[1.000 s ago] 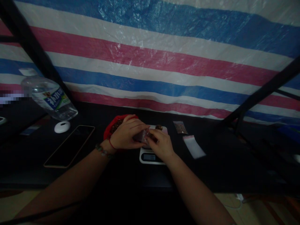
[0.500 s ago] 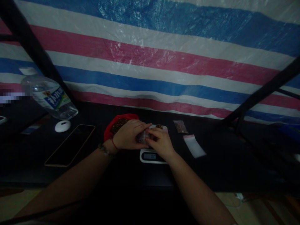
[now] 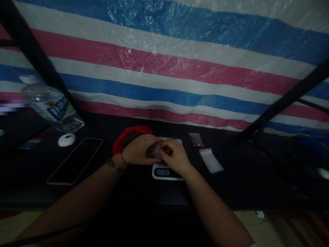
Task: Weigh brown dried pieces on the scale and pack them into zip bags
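Observation:
My left hand (image 3: pixel 140 150), with a bead bracelet and a red string at the wrist, is closed around a small clear plastic bag (image 3: pixel 154 151). Close against the bag's mouth is my right hand (image 3: pixel 177 156); its bent fingers pinch some brown dried bits (image 3: pixel 167 150), whose exact kind is too dim to make out. Both hands are over a white digital scale (image 3: pixel 155 174) and hide most of its plate. Its lit display faces me. Behind my left hand sits a red bag (image 3: pixel 118 144) with its mouth spread, full of brown dried pieces (image 3: pixel 131 138).
Right of the scale lie a filled small zip bag (image 3: pixel 196 140) and a flat whitish zip bag (image 3: pixel 211 161). To the left are a phone (image 3: pixel 75 161), a white rounded case (image 3: pixel 66 139) and a large clear bottle (image 3: pixel 52 104). A striped plastic sheet (image 3: pixel 164 65) hangs behind the black table (image 3: pixel 133 188).
The right fingers have shifted slightly, and the brown bits between them now show more. My left hand keeps hold of the small bag. The whole view has moved a little.

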Available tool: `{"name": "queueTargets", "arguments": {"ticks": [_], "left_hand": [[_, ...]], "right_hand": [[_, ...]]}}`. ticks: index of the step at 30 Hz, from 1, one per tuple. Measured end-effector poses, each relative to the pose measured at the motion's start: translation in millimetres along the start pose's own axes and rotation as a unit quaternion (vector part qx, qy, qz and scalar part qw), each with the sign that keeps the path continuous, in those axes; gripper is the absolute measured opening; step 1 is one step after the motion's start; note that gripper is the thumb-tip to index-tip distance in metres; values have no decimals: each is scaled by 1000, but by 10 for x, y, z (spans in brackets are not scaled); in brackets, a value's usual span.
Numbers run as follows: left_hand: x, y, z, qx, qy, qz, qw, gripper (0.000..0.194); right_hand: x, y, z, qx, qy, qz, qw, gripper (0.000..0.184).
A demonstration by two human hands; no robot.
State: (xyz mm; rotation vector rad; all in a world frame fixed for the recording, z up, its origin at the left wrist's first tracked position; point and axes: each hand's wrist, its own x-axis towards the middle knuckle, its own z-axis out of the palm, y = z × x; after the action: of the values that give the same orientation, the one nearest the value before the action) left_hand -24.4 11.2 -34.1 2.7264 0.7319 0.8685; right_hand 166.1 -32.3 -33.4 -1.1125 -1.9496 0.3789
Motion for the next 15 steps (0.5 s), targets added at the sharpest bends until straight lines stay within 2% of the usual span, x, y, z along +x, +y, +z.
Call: {"name": "queueTargets", "arguments": {"ticks": [2,5,8,12,15], "left_hand": [[-3,-19,24,8,12,-17,1000,59],[3,-35,76,12,29,-38,999,58],[11,-40,139,10,39,-70,997,57],[14,-49,213,-2,29,-112,993,61],[17,-65,258,-10,26,-127,991,62]], "right_hand": [[63,26,-115,-1,67,13,998,1],[190,175,-334,19,129,22,991,10],[253,436,-463,65,84,5,994,29],[147,756,-379,19,-8,50,999,57],[49,851,-266,-20,-50,65,996,57]]}}
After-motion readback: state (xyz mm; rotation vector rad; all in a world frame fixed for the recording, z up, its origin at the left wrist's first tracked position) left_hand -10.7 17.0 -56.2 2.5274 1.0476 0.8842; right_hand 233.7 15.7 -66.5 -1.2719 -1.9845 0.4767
